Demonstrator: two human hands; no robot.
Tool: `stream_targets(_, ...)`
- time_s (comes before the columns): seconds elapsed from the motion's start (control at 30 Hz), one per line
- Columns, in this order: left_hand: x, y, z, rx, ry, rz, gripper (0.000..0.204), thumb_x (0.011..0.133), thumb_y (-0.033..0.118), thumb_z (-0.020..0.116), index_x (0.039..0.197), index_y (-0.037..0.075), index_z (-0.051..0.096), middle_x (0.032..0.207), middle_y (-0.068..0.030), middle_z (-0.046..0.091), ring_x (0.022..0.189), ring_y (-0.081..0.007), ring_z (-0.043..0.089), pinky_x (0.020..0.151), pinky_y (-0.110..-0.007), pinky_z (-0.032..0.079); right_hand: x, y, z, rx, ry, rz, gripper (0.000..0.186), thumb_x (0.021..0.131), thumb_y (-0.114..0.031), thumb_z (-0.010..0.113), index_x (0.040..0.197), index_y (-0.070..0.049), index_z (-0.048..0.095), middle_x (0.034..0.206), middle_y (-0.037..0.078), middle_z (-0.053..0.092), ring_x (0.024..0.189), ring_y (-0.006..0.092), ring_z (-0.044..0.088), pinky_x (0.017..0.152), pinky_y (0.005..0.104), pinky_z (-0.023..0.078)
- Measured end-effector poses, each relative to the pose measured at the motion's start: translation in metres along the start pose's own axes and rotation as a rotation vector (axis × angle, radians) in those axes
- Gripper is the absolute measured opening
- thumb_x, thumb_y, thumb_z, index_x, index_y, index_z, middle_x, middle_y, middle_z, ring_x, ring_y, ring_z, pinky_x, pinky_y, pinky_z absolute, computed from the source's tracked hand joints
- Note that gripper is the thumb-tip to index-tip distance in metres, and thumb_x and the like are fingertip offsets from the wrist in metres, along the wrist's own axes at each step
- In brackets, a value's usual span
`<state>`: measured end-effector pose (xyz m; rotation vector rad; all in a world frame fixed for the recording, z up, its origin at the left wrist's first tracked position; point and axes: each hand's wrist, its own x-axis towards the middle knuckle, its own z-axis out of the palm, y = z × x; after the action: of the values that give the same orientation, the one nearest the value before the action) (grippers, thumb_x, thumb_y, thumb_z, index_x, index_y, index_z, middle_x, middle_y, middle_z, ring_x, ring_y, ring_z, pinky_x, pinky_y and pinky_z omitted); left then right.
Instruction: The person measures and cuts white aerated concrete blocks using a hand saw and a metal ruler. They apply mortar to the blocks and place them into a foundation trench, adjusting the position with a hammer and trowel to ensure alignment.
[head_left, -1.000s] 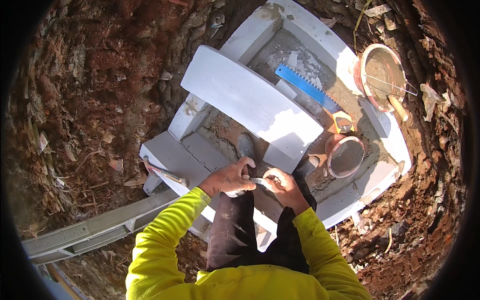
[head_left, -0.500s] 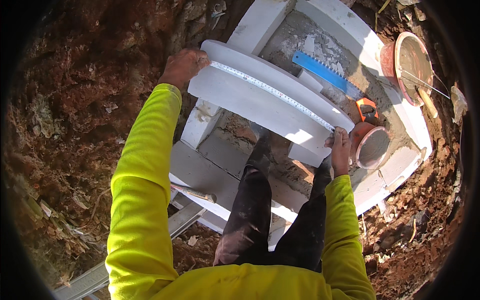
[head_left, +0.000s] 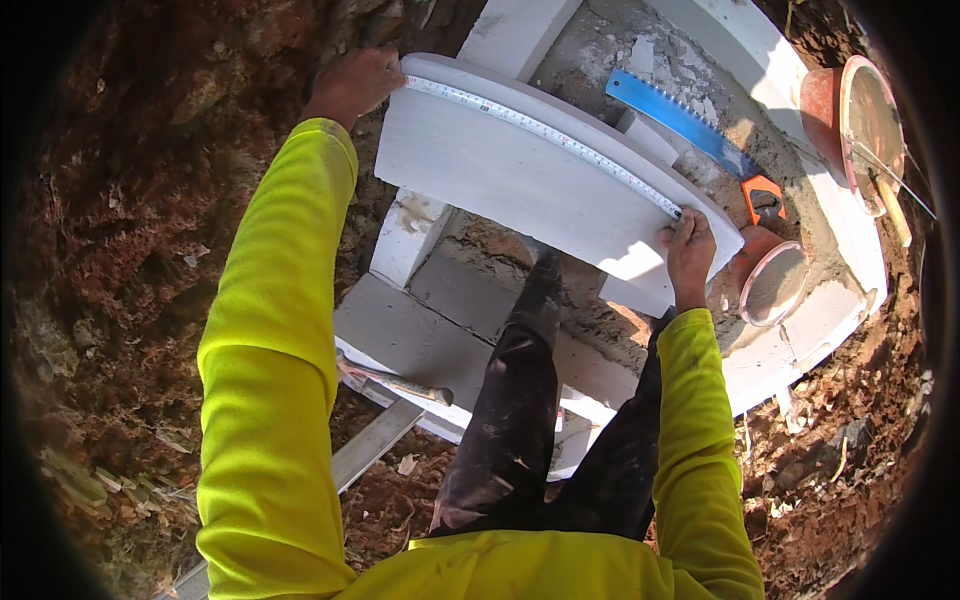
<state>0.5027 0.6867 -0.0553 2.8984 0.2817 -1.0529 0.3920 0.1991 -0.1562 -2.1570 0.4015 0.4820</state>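
A white tape measure is stretched over a large pale block, running from its far left corner toward its right end. My left hand is closed at the tape's left end, beside the block's edge; its fingertips are partly hidden. At the other end, my right hand pinches the tape with bent fingers against the block's face. Beyond the block lies a saw with a blue blade and an orange handle. A reddish bucket of grey mortar stands right of my right hand.
White block walls ring a mortar-smeared floor. On the right wall sits a larger mortar bucket with a wooden-handled tool. A hammer-like tool and a metal bar lie near my left leg. Rough red earth surrounds everything.
Both hands, still at the tape's ends, appear higher in the view, the right one also farther right. The block, saw and buckets have shifted in view too, as the view itself moved.
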Motion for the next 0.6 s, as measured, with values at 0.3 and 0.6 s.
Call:
stream_targets(0.3,0.001,0.002,-0.004,0.064,-0.056,-0.066,0.024,0.088,0.036,0.06,0.102,0.019,0.07,0.111,-0.0078,0.069,0.107,-0.0309,0.064,0.092,-0.044,0.05,-0.015,0.052,-0.046,-0.181,0.074,0.047,0.028,0.101,-0.021,0.05,0.098,0.002,0.066,0.069,0.009,0.061,0.056,0.0167,0.06,0.055,0.0332,0.05)
stream_targets(0.6,0.007,0.011,0.006,0.228,0.072,-0.314,0.031,0.091,0.039,0.051,0.115,0.03,0.069,0.125,-0.0076,0.065,0.117,-0.0324,0.06,0.099,-0.046,0.048,-0.01,0.031,-0.03,-0.086,0.134,0.101,0.025,0.099,-0.022,0.057,0.099,0.001,0.067,0.074,0.009,0.065,0.062,0.0122,0.062,0.057,0.0288,0.052)
